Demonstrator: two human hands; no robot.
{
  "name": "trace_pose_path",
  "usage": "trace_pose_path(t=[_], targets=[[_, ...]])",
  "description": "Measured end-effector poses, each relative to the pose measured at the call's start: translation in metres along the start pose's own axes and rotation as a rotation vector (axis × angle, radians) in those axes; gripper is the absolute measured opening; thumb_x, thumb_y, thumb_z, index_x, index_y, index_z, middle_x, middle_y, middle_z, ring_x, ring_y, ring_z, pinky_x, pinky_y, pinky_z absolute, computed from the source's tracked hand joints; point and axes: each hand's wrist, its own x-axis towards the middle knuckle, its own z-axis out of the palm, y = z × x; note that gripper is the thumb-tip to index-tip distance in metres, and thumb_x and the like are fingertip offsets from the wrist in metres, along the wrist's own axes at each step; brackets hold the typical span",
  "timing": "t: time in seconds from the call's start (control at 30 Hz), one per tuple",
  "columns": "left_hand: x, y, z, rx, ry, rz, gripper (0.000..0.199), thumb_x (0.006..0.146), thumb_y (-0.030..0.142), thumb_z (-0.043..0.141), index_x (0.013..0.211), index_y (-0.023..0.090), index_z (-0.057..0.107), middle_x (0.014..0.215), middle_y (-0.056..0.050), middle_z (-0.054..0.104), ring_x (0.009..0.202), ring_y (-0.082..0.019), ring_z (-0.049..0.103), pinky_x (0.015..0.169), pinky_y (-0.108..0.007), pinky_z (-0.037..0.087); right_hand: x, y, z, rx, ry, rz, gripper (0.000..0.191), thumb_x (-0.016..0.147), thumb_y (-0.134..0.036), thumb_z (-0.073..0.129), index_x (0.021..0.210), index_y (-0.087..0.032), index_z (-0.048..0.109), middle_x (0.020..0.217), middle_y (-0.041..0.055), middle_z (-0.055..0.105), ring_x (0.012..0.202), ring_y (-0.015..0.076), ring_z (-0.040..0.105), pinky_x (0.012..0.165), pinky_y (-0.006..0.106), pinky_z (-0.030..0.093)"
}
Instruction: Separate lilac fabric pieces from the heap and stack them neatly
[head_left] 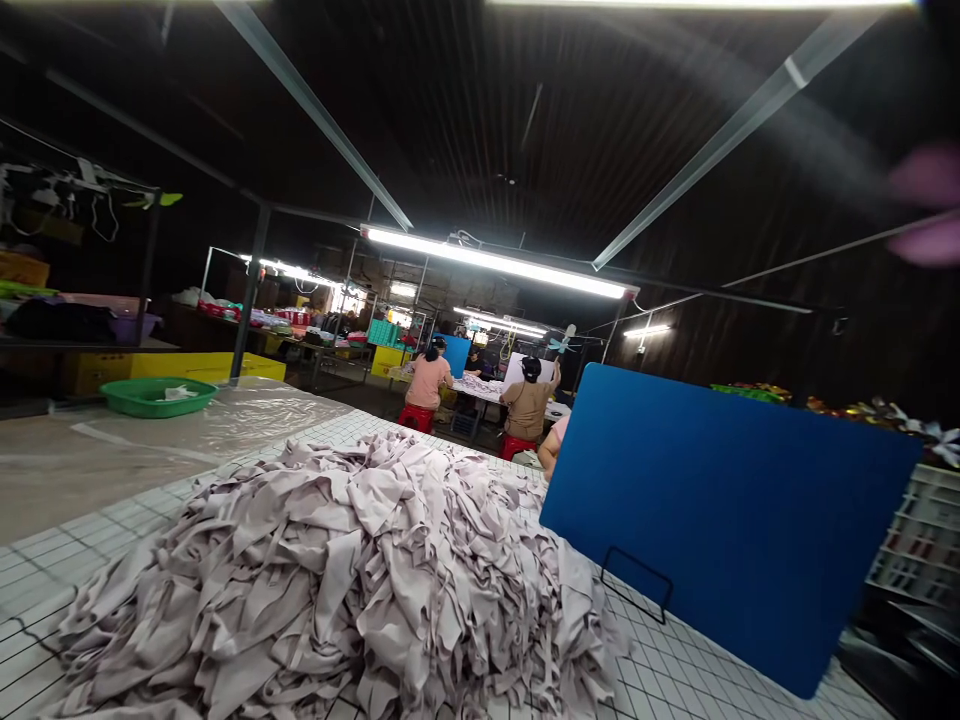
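Observation:
Neither of my hands shows in the head view. A large heap of pale grey-lilac fabric pieces (390, 560) lies loose on the table in front of me. The pieces are thin, crumpled and tangled, with strips hanging among them. Under the heap is a white table top with a black grid (690, 665). To the right of the fabric, a blue board (720, 510) stands tilted on the table, with a black wire stand (637, 583) at its lower edge.
A green basin (157, 397) with something white inside sits on the plastic-covered table at left. Two people (429, 380) sit on red stools ahead; another person's arm (551, 450) shows beside the board. A white crate (919, 535) stands at right. A lit tube lamp (495, 262) hangs overhead.

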Motion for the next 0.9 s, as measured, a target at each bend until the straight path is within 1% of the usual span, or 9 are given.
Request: trace_pose_path(t=[0.1,0.23,0.3,0.53,0.63,0.67,0.73,0.8,0.9], targets=[[-0.005,-0.002,0.005,0.041,-0.016,0.014,0.078,0.078,0.045,-0.006,0.076,0.025,0.069,0.106,-0.001,0.055,0.109,-0.047,0.048,0.055,-0.046,0.034,0.019,0.0,-0.005,0.008,0.011,0.032,0.021,0.089,-0.033,0.05,0.106,-0.024,0.059,0.103,-0.0009,0.062,0.105,0.0311,0.055,0.072,0.043,0.052],[-0.023,-0.012,0.017,0.049,-0.017,0.015,0.078,0.077,0.043,-0.007,0.078,0.024,0.069,0.104,-0.001,0.056,0.108,-0.046,0.049,0.056,-0.048,0.035,0.038,0.007,-0.009,0.039,0.025,0.076,0.022,0.085,-0.048,0.042,0.096,-0.044,0.061,0.073,-0.0059,0.061,0.094,0.0382,0.061,0.045,0.041,0.048],[-0.037,-0.02,0.026,0.038,-0.01,0.006,0.078,0.078,0.041,-0.007,0.078,0.023,0.068,0.104,0.0,0.056,0.107,-0.045,0.05,0.057,-0.048,0.035,0.041,0.013,-0.008,0.065,0.027,0.101,0.02,0.084,-0.047,0.044,0.088,-0.044,0.063,0.065,-0.0053,0.058,0.09,0.041,0.061,0.041,0.04,0.044],[-0.104,-0.048,0.063,-0.02,0.038,-0.035,0.082,0.085,0.027,-0.017,0.091,0.019,0.065,0.104,0.003,0.058,0.102,-0.032,0.056,0.071,-0.05,0.041,-0.006,0.031,0.013,0.179,0.032,0.195,0.028,0.083,-0.032,0.06,0.109,-0.022,0.057,0.114,0.0055,0.058,0.106,0.0279,0.054,0.074,0.041,0.052],[-0.156,-0.067,0.086,-0.046,0.064,-0.083,0.055,0.096,0.036,0.011,0.105,0.015,0.061,0.107,-0.002,0.059,0.103,-0.024,0.056,0.083,-0.04,0.047,-0.041,0.039,0.034,0.239,0.011,0.26,0.03,0.083,-0.034,0.06,0.111,-0.022,0.057,0.114,0.0074,0.058,0.1,0.0235,0.057,0.071,0.037,0.053],[-0.178,-0.075,0.095,-0.052,0.067,-0.11,0.028,0.088,0.042,0.048,0.106,0.024,0.059,0.109,-0.007,0.059,0.102,-0.025,0.054,0.077,-0.042,0.051,-0.054,0.041,0.04,0.269,0.0,0.302,0.025,0.085,-0.036,0.057,0.105,-0.021,0.059,0.106,0.0062,0.061,0.091,0.0218,0.059,0.066,0.034,0.053],[-0.225,-0.086,0.113,-0.052,0.078,-0.185,0.027,0.066,0.04,0.075,0.088,0.028,0.065,0.099,-0.011,0.059,0.104,-0.033,0.049,0.078,-0.047,0.048,-0.076,0.042,0.049,0.36,-0.032,0.42,0.028,0.084,-0.046,0.051,0.085,-0.019,0.058,0.078,0.0037,0.064,0.061,0.0167,0.059,0.046,0.026,0.046],[-0.264,-0.09,0.127,-0.003,0.097,-0.262,0.024,0.06,0.04,0.078,0.071,0.025,0.065,0.09,-0.01,0.057,0.106,-0.036,0.044,0.09,-0.051,0.038,-0.091,0.042,0.051,0.575,-0.067,0.633,0.039,0.076,-0.057,0.052,0.072,-0.019,0.049,0.053,-0.0012,0.054,0.04,0.0108,0.046,0.037,0.022,0.033],[-0.29,-0.091,0.134,0.308,0.04,-0.241,0.025,0.062,0.043,0.076,0.069,0.022,0.066,0.088,-0.009,0.054,0.099,-0.032,0.044,0.091,-0.048,0.031,-0.097,0.042,0.046,0.69,0.008,0.698,0.041,0.065,-0.054,0.064,0.074,-0.018,0.048,0.052,-0.0039,0.05,0.041,0.0081,0.041,0.042,0.022,0.032]])
